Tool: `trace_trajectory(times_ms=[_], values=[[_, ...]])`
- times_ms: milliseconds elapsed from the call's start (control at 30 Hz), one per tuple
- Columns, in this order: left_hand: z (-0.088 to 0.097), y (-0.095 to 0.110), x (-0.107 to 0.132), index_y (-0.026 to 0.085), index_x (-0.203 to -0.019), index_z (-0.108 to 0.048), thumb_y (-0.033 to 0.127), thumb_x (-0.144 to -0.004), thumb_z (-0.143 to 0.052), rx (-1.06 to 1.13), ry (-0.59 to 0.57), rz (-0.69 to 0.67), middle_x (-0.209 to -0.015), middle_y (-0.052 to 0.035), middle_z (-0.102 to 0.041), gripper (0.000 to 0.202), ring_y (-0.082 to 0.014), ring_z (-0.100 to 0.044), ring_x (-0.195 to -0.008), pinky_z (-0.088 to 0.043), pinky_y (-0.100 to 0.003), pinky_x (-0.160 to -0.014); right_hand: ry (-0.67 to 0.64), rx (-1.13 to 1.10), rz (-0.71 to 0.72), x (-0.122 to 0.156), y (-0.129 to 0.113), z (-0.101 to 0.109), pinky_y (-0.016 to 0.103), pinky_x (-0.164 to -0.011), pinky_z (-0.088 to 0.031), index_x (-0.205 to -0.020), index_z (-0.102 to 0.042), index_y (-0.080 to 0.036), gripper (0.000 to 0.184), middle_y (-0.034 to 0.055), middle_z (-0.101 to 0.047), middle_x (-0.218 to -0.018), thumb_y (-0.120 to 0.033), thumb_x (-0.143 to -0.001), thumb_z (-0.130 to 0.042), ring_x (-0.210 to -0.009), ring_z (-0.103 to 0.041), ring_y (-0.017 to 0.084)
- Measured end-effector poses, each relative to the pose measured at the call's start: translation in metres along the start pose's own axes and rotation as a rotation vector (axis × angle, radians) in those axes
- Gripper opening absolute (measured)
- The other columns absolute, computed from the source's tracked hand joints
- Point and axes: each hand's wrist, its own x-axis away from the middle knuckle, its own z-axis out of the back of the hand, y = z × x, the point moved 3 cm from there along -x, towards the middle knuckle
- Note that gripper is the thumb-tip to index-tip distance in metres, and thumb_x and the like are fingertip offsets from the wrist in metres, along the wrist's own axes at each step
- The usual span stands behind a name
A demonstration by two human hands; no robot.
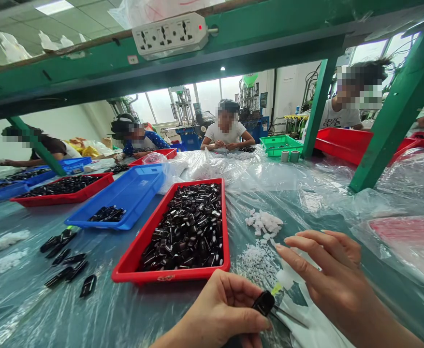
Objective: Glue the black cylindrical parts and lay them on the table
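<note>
We pinch the black piece [264, 303] in our left hand [226, 307], best held steady, our seemingly empty right hand [337, 275] loosely spread, white pieces [264, 222] beside its fingertips [281, 248].

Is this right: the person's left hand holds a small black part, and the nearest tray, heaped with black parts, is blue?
Not quite: the nearest tray, heaped with black parts, is red, not blue, as the head view shows. The left hand does hold a small black part.
</note>
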Motion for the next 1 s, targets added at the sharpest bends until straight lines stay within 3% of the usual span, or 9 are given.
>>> trace_trajectory(times_ms=[433,767,900,1000], values=[[0.0,0.001,0.0,0.009,-0.077,-0.066,0.019,-0.052,-0.081,0.064,0.016,-0.017,-0.063,-0.006,-0.069,0.031,-0.0096,-0.06,-0.041,-0.046,-0.013,-0.037,0.003,0.053,-0.024,0.0,0.0,0.0,0.047,-0.087,-0.03,-0.103,-0.062,-0.02,0.036,0.0053,-0.063,-0.096,0.0,-0.088,-0.037,-0.096,-0.055,0.024],[0.006,-0.004,-0.002,0.011,-0.089,-0.062,0.016,-0.045,-0.082,0.0,0.095,-0.031,-0.06,-0.0024,-0.066,0.049,-0.0088,-0.055,-0.039,-0.043,-0.014,-0.035,0.013,0.068,-0.025,-0.005,-0.001,0.0,0.045,-0.086,-0.03,-0.105,-0.061,-0.02,0.04,0.0048,-0.063,-0.095,0.004,-0.083,-0.038,-0.094,-0.056,0.024],[0.004,-0.002,0.0,0.013,-0.085,-0.066,0.012,-0.043,-0.081,-0.088,0.171,-0.165,-0.068,-0.0008,-0.064,0.045,-0.0081,-0.054,-0.051,-0.042,-0.015,-0.041,0.006,0.062,-0.013,-0.003,0.0,-0.001,0.044,-0.083,-0.031,-0.105,-0.06,-0.019,0.045,0.0055,-0.062,-0.096,0.008,-0.077,-0.037,-0.094,-0.055,0.024],[0.002,0.007,0.004,0.014,-0.076,-0.071,0.011,-0.045,-0.081,-0.296,0.249,-0.342,-0.064,0.0008,-0.058,0.033,-0.0077,-0.051,-0.057,-0.041,-0.016,-0.05,0.0,0.059,0.006,-0.002,0.0,-0.001,0.045,-0.083,-0.032,-0.105,-0.06,-0.017,0.048,0.0066,-0.061,-0.096,0.01,-0.075,-0.036,-0.094,-0.054,0.025]])
